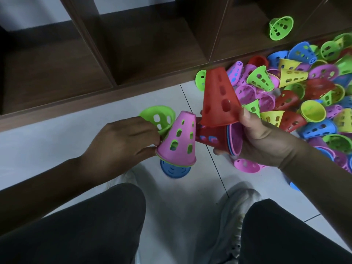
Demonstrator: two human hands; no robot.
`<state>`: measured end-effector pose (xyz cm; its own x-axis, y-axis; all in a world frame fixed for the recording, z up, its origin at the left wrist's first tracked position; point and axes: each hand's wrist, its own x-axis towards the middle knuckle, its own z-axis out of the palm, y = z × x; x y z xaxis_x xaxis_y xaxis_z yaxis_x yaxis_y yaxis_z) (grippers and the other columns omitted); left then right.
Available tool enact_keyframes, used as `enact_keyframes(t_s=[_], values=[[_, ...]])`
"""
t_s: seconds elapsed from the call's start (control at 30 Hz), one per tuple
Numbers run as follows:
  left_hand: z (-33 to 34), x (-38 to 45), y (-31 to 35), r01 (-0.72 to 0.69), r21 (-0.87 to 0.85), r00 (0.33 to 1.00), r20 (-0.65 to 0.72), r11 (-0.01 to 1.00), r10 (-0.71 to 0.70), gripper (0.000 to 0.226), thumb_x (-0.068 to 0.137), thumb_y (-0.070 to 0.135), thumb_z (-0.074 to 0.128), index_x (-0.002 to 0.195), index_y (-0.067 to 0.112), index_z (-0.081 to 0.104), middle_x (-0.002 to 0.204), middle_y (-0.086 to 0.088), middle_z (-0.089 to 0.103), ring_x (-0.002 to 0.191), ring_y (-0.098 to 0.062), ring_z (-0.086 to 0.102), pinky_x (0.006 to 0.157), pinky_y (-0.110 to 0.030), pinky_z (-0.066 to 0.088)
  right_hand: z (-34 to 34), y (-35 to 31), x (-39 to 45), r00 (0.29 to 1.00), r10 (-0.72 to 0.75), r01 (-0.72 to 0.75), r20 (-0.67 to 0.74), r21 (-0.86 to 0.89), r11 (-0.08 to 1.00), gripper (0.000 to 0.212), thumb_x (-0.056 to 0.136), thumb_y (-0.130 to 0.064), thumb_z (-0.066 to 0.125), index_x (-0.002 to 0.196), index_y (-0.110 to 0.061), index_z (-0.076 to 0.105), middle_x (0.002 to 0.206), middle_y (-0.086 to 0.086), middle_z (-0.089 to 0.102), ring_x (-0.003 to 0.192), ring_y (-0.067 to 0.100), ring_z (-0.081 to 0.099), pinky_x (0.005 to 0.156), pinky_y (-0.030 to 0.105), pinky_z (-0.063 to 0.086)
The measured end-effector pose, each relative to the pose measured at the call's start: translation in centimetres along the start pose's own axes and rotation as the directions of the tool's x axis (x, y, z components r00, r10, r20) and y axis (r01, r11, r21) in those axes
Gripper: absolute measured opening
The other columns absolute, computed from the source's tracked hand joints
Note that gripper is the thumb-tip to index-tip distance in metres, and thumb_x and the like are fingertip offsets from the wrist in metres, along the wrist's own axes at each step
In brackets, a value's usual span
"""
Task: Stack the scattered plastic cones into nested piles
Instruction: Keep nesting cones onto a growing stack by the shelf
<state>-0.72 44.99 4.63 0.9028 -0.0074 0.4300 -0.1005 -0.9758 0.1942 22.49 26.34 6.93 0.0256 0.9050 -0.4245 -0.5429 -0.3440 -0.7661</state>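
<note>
Head view: the left hand point(122, 141) is gripping a pink cone point(179, 138) nested over a green one; its fingers are also pinching a loose green cone point(159, 116). The right hand point(266, 138) is holding a red-topped nested pile point(219, 139) and one red cone point(219, 98) above it. To nest well, align rims squarely before pressing. Beyond the right fingers, the heap point(297, 86) is holding dozens, uncountable.

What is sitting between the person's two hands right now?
In the head view, the left hand pinches a pink cone and the right hand holds a sideways red stack. Only those lie between; their tips nearly touch.
</note>
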Motion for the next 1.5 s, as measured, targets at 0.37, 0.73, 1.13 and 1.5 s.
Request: enact_keyframes(t_s=[0.37,0.73,1.13,1.5], values=[[0.2,0.0,0.7,-0.037,0.077,0.995,0.093,0.996,0.03,0.025,0.099,0.028,0.061,0.096,0.008,0.076,0.094,-0.01,0.073,0.081,-0.033,0.07,0.066,-0.04,0.058,0.3,1.3,-0.9,0.997,0.002,0.0,0.073,-0.028,1.0,0.092,0.069,-0.061,0.082,0.143,-0.016,0.051,0.144,0.011,0.057,0.128,0.032,0.059,0.081,0.033,0.059],[1.2,-0.9,0.3,0.142,0.018,0.973,0.184,0.99,-0.143,0.027,0.089,0.033,0.063,0.102,0.012,0.074,0.101,-0.006,0.074,0.086,-0.03,0.071,0.069,-0.037,0.06,1.7,2.8,-1.6,0.996,-0.028,0.024,-0.083,-0.045,0.999,0.07,0.064,-0.059,0.085,0.125,-0.029,0.068,0.133,0.009,0.066,0.124,0.029,0.062,0.086,0.03,0.057],[-2.3,0.8,3.4,0.64,-0.461,0.752,0.212,0.615,-0.624,0.055,0.06,0.047,0.085,0.103,0.039,0.053,0.106,0.019,0.056,0.087,-0.013,0.056,0.07,-0.024,0.052,3.3,4.6,-2.2,0.96,-0.116,0.068,-0.255,-0.189,0.98,0.083,0.057,-0.072,0.082,0.126,-0.031,0.061,0.128,0.004,0.068,0.12,0.025,0.065,0.106,0.044,0.05],[-3.5,2.3,5.4,0.607,-0.792,0.484,0.437,-0.069,-0.758,0.072,0.049,0.036,0.086,0.115,0.033,0.059,0.113,-0.001,0.069,0.098,-0.024,0.071,0.07,-0.03,0.057,6.7,5.7,-3.7,0.814,-0.313,0.122,-0.49,-0.382,0.916,0.058,0.064,-0.061,0.075,0.112,-0.029,0.064,0.1,-0.015,0.073,0.092,0.002,0.069,0.073,0.01,0.05]])
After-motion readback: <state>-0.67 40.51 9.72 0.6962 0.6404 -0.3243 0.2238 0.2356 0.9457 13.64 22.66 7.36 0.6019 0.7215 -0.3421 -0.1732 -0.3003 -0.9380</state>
